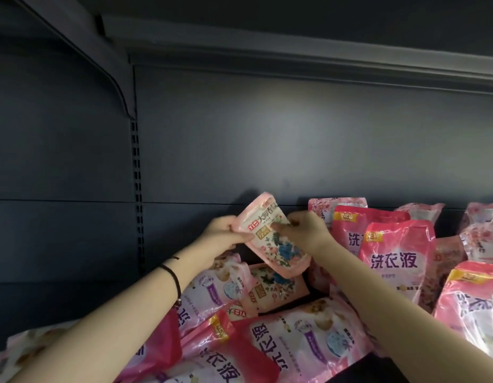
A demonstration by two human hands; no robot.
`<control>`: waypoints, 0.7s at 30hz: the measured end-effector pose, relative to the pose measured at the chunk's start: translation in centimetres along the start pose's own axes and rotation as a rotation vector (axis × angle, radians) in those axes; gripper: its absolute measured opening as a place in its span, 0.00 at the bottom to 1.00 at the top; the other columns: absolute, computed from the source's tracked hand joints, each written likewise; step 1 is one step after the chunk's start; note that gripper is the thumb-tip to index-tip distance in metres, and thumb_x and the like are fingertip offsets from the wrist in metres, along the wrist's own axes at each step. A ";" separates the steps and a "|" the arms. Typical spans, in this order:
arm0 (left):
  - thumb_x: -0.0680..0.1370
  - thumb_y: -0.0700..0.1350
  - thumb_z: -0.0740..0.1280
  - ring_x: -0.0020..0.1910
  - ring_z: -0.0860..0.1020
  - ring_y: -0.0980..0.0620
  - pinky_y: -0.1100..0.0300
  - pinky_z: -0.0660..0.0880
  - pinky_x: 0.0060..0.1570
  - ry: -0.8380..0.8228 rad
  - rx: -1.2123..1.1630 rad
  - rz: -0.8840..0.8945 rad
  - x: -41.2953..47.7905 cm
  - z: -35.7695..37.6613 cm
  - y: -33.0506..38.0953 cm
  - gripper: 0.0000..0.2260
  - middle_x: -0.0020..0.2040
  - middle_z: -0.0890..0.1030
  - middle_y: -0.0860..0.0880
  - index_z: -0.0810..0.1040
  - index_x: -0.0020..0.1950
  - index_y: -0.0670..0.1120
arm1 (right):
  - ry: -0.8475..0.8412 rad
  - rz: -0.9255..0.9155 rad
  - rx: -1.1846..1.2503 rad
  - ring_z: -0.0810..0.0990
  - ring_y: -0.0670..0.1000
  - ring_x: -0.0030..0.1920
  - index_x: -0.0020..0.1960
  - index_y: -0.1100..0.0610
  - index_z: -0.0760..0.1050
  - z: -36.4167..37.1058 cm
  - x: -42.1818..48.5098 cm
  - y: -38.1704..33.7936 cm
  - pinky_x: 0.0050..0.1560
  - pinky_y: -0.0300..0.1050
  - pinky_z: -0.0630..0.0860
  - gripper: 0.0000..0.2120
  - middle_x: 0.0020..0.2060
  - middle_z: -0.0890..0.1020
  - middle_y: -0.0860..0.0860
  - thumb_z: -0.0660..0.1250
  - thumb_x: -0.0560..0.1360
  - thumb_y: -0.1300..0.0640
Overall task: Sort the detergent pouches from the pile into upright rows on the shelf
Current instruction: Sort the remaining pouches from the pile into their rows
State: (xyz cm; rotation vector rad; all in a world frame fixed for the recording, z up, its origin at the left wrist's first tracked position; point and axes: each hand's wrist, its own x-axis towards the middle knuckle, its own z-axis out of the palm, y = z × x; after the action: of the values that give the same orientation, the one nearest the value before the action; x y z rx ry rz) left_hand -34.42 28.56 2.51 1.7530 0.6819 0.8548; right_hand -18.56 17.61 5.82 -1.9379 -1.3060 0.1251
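Two hands hold one shiny pink pouch (273,236) with blue flowers, tilted, up above the pile (267,341). The left hand (226,233) pinches its left edge. The right hand (303,230) grips its right side. Many soft, crinkly pouches lie flat below. About three pink pouches (397,252) stand up on the dark metal shelf (378,369).
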 end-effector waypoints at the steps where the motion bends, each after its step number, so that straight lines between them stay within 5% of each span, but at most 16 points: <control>1: 0.71 0.37 0.74 0.49 0.82 0.51 0.56 0.79 0.50 0.016 -0.065 0.018 -0.3 -0.2 0.5 0.10 0.46 0.85 0.51 0.80 0.48 0.47 | -0.021 0.006 0.116 0.79 0.49 0.35 0.35 0.56 0.75 -0.1 -0.5 -0.2 0.36 0.43 0.74 0.14 0.33 0.80 0.51 0.71 0.74 0.50; 5: 0.72 0.37 0.73 0.48 0.83 0.52 0.58 0.79 0.50 0.038 -0.185 0.059 -1.8 -1.4 2.2 0.09 0.46 0.85 0.47 0.80 0.52 0.43 | -0.168 0.041 0.612 0.85 0.44 0.40 0.46 0.54 0.79 -0.7 -2.6 -0.6 0.35 0.36 0.78 0.04 0.42 0.86 0.48 0.73 0.72 0.58; 8: 0.74 0.38 0.71 0.47 0.84 0.52 0.59 0.80 0.48 0.020 -0.260 0.095 -3.1 -1.6 3.2 0.08 0.46 0.86 0.47 0.80 0.52 0.40 | -0.156 0.038 0.799 0.86 0.52 0.46 0.50 0.61 0.80 -1.1 -3.5 -1.0 0.47 0.47 0.81 0.10 0.46 0.86 0.53 0.73 0.70 0.61; 15: 0.76 0.39 0.68 0.46 0.84 0.50 0.60 0.80 0.41 0.019 -0.435 0.243 -6.6 -0.7 7.4 0.04 0.46 0.86 0.47 0.81 0.49 0.44 | -0.061 -0.115 0.957 0.85 0.57 0.49 0.52 0.63 0.80 -3.3 -6.5 -3.0 0.50 0.52 0.81 0.13 0.47 0.86 0.57 0.73 0.69 0.59; 19: 0.76 0.40 0.68 0.48 0.84 0.50 0.59 0.80 0.43 0.032 -0.415 0.322 -9.7 1.0 9.3 0.04 0.48 0.85 0.46 0.80 0.49 0.43 | 0.000 -0.209 0.972 0.86 0.52 0.44 0.53 0.63 0.79 -5.8 -9.6 -3.3 0.38 0.44 0.81 0.10 0.46 0.86 0.55 0.71 0.72 0.61; 21: 0.76 0.42 0.69 0.48 0.84 0.49 0.59 0.80 0.43 0.026 -0.374 0.348 -11.3 2.1 10.1 0.04 0.48 0.85 0.46 0.80 0.49 0.44 | -0.017 -0.235 0.925 0.86 0.52 0.44 0.53 0.62 0.79 -7.4 -11.2 -2.7 0.40 0.44 0.82 0.09 0.46 0.86 0.54 0.69 0.75 0.60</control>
State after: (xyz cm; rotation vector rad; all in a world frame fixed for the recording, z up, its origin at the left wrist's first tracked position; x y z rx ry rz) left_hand -38.82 15.43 9.07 1.5392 0.2112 1.1616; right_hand -22.30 4.82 9.07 -0.9961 -1.1727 0.5249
